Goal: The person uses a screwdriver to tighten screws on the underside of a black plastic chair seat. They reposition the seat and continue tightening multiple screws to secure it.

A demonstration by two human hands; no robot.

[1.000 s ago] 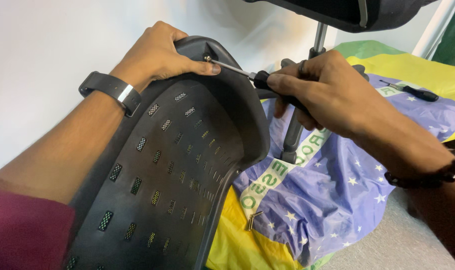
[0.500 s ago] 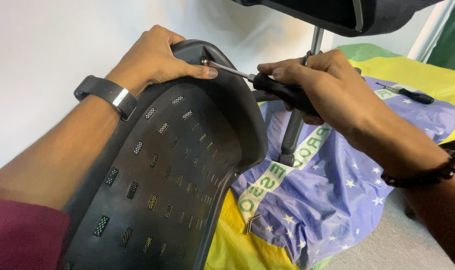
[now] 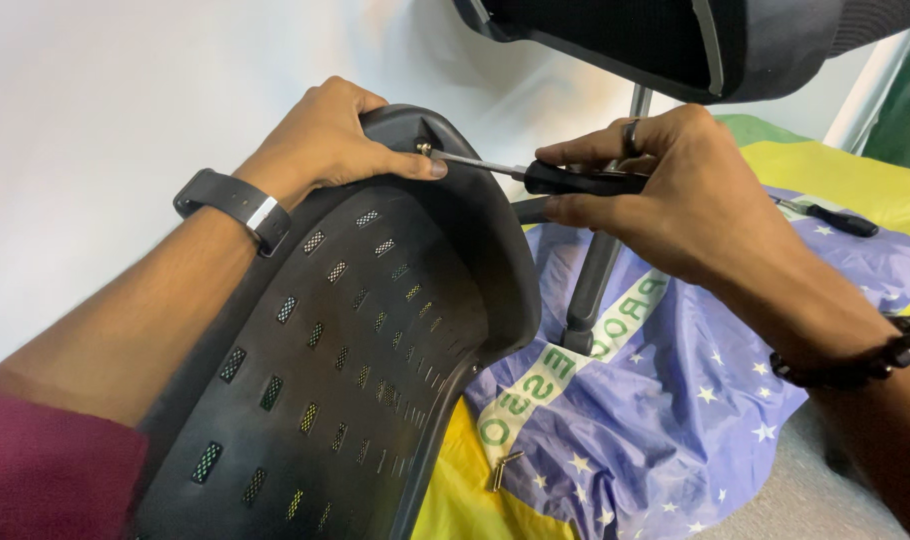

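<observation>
Left hand (image 3: 325, 140) grips chair back (image 3: 375, 330); right hand (image 3: 675, 190) clamps screwdriver (image 3: 535, 175) above flag (image 3: 675, 400).

There were two hands (image 3: 325, 140), two screwdrivers (image 3: 575, 180), one perforated black chair shell (image 3: 355, 330), one flag cloth (image 3: 675, 400), one wristband (image 3: 237, 205), one beaded bracelet (image 3: 865, 362), and two loose bolts (image 3: 505, 468).

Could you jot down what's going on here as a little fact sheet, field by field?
Left hand: grips top edge of black perforated chair back, thumb by the screw
Right hand: holds black-handled screwdriver, tip at the screw
Underneath: blue, yellow and green flag cloth
Also lying there: second screwdriver, small metal bolts
Behind: grey chair post
</observation>
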